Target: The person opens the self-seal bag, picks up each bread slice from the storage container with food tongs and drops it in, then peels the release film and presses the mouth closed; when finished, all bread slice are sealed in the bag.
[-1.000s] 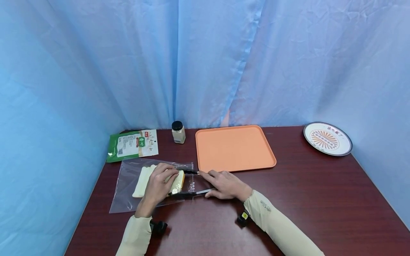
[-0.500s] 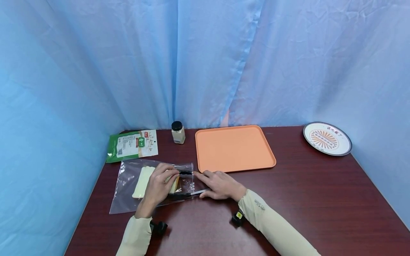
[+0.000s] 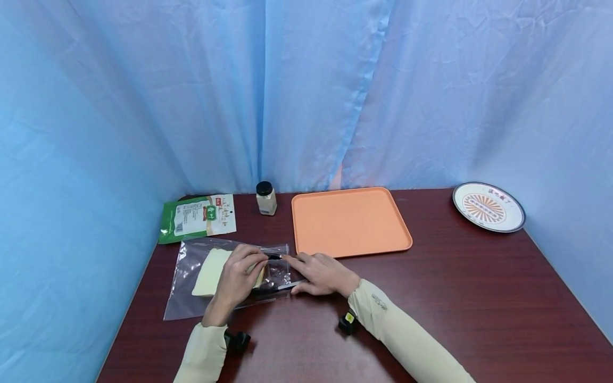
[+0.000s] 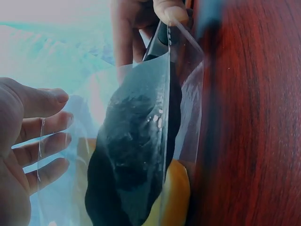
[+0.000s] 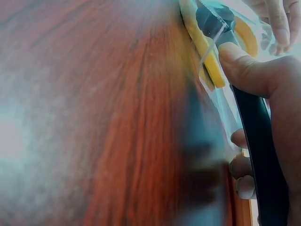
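A clear plastic bag [image 3: 179, 300] lies at the table's left, its mouth facing right. Inside it are slices of bread [image 3: 208, 274], partly hidden under my left hand [image 3: 239, 274]. That hand pinches the bag's film near the mouth. My right hand [image 3: 323, 274] grips tongs [image 5: 263, 160] from the right, thumb along one arm and fingers around the other. The tongs' black scalloped heads [image 4: 129, 141] reach into the bag, around the bread. In the left wrist view, yellow-brown crust [image 4: 176, 188] shows beyond the near head.
Behind the hands lies an orange tray [image 3: 351, 223]. A black-lidded jar [image 3: 266, 199] stands left of it, and a green and white packet [image 3: 198, 218] lies at the far left. A patterned plate [image 3: 489, 207] sits at the back right. Blue curtains [image 3: 306, 96] surround the table.
My right hand has moved left with the tongs, pushing deeper into the bag. The bread has shifted slightly left within it. My left hand has stayed almost in place.
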The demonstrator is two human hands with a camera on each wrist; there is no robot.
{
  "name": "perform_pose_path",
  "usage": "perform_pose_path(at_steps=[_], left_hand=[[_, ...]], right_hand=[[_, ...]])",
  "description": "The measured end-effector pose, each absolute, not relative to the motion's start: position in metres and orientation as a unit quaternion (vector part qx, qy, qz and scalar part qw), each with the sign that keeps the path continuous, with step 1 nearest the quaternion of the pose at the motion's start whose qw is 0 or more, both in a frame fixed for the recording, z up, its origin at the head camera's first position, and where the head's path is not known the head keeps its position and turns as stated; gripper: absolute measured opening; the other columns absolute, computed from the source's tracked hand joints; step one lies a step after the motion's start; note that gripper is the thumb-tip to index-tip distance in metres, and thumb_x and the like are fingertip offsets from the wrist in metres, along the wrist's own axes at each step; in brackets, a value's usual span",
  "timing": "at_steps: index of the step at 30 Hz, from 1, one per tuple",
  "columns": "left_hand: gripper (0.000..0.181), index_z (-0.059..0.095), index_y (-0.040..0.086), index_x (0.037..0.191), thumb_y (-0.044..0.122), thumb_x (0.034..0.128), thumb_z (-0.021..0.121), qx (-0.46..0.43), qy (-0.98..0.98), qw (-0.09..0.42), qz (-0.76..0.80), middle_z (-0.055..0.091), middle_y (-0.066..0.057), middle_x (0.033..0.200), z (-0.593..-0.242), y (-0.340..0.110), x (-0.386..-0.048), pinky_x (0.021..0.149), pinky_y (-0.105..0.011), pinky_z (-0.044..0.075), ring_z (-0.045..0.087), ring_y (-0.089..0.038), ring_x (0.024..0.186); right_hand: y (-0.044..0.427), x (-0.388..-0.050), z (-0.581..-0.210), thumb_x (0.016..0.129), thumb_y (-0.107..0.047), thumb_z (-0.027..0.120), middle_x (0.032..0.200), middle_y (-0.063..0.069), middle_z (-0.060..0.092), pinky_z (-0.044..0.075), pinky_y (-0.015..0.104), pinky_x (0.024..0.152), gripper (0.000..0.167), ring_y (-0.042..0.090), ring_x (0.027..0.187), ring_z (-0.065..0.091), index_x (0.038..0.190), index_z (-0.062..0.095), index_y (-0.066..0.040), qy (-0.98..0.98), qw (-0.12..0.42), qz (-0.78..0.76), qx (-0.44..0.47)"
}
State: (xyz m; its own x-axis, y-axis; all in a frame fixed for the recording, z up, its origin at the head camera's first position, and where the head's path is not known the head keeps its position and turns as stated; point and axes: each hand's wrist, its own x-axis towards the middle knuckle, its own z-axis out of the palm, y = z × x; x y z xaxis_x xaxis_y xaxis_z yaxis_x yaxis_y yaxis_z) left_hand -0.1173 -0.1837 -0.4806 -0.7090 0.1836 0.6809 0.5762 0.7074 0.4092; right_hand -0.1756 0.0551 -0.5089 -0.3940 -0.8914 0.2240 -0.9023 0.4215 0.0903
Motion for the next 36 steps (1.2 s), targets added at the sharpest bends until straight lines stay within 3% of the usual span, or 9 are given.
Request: perform_pose_path(at_steps=[17,25,36], left_hand=[[0.011,0.078,0.004,0.084,-0.002,0.0758,0.083,-0.212,-0.875,0.308,-0.307,0.071,-0.006,0.086,-0.4770,-0.1839,-0.1154,0.077,-0.039,0.055,0.064,-0.023,0.089],[0.013,0.078,0.005,0.084,-0.002,0.0744,0.083,-0.205,-0.878,0.306,-0.306,0.071,-0.005,0.086,-0.4774,-0.1841,-0.1148,0.077,-0.039,0.054,0.063,-0.022,0.089],[0.013,0.079,0.006,0.083,-0.002,0.0743,0.084,-0.204,-0.878,0.307,-0.306,0.070,-0.004,0.085,-0.4780,-0.1848,-0.1153,0.073,-0.036,0.052,0.062,-0.020,0.087]], right_hand=[[0.0524,-0.1776,-0.5102,0.090,-0.066,0.058,0.109,0.008,0.064,0.056,0.034,0.066,0.085,0.017,0.069,0.064,0.151,0.041,-0.011,-0.847,0.096,0.019,0.523],[0.0506,-0.1778,-0.5065,0.089,-0.069,0.056,0.118,0.011,0.064,0.058,0.035,0.072,0.089,0.020,0.075,0.067,0.154,0.036,-0.012,-0.855,0.065,0.025,0.514],[0.0479,-0.1793,-0.5064,0.089,-0.071,0.054,0.122,0.011,0.064,0.058,0.035,0.074,0.089,0.020,0.077,0.069,0.153,0.038,-0.013,-0.862,0.066,0.023,0.502]])
